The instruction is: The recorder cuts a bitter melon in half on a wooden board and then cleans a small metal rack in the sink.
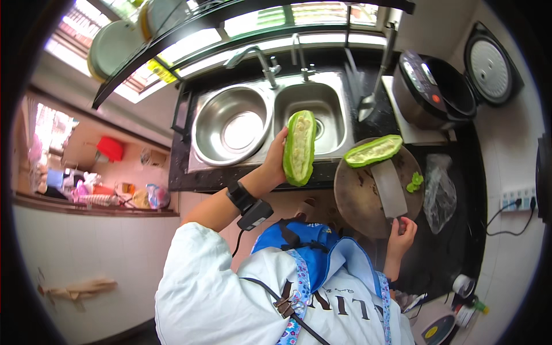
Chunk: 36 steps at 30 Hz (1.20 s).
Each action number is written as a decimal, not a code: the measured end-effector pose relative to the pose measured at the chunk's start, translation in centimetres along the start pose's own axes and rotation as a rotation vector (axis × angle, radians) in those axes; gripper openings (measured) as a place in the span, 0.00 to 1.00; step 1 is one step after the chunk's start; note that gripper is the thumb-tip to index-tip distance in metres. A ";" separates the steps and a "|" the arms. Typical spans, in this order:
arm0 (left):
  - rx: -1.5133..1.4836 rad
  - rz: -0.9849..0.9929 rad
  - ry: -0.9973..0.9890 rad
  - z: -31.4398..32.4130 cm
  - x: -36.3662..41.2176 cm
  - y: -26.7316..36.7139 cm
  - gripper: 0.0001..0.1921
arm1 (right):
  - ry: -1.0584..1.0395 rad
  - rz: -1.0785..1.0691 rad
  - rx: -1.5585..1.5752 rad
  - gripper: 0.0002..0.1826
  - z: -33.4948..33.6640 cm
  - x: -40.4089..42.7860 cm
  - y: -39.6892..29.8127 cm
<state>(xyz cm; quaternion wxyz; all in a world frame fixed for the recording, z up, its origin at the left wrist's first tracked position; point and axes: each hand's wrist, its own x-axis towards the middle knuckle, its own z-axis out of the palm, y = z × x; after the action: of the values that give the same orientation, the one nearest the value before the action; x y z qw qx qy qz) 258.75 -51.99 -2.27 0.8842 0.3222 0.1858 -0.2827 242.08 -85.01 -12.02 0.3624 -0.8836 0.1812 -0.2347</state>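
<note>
My left hand [274, 158] grips a halved bitter melon [299, 148] near the front edge of the sink, its pale, seedy inside facing up. The other bitter melon half [373, 151] lies cut side up on the far part of a round wooden chopping board [355, 194]. A cleaver [389, 189] rests flat on that board, its broad blade pointing away from me. At its near end my right hand [401, 239] has thumb and fingers around the dark handle, which they mostly hide. Small green scraps [415, 182] sit at the board's right side.
A double steel sink [310, 92] has a round steel basin [198, 125] in its left bowl. An open rice cooker [416, 95] stands back right. A clear plastic bag [440, 194] lies right of the board. A dish rack [202, 26] overhangs the sink.
</note>
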 end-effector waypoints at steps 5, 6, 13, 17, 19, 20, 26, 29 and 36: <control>-0.014 0.080 0.164 -4.3 -5.4 1.8 0.26 | -0.174 -0.133 0.182 0.08 2.2 1.1 -4.4; -0.004 0.078 0.233 -5.0 -6.2 2.0 0.26 | -0.197 -0.125 0.202 0.08 2.5 1.1 -5.0; -0.093 0.181 0.208 -9.9 -11.2 4.3 0.27 | -0.216 -0.117 0.388 0.06 5.9 -1.2 -9.8; -0.112 0.108 0.158 -11.8 -12.6 7.7 0.27 | -0.153 0.035 0.628 0.06 6.4 -0.4 -14.9; -0.120 0.174 0.107 -14.8 -14.0 9.4 0.27 | -0.130 0.001 0.649 0.07 6.8 -0.5 -19.6; -0.121 0.191 0.003 -15.3 -14.7 9.8 0.26 | -0.110 -0.021 0.705 0.07 7.5 -0.7 -21.1; -0.138 0.038 0.015 -24.1 -14.2 10.6 0.30 | -0.086 -0.142 0.461 0.08 9.7 -6.5 -29.1; -0.081 -0.091 0.007 -23.7 -11.5 9.3 0.30 | 0.032 0.029 0.492 0.06 8.3 -9.7 -26.5; -0.024 -0.238 -0.121 -20.2 -10.0 6.6 0.26 | 0.198 0.204 0.465 0.04 3.1 -14.8 -25.0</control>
<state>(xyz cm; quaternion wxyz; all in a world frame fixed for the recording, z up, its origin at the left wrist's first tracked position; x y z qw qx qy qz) 252.18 -30.39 -8.77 0.8578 0.2695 0.1723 -0.4024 235.29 -59.27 -0.04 0.5579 -0.7265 0.2450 -0.3177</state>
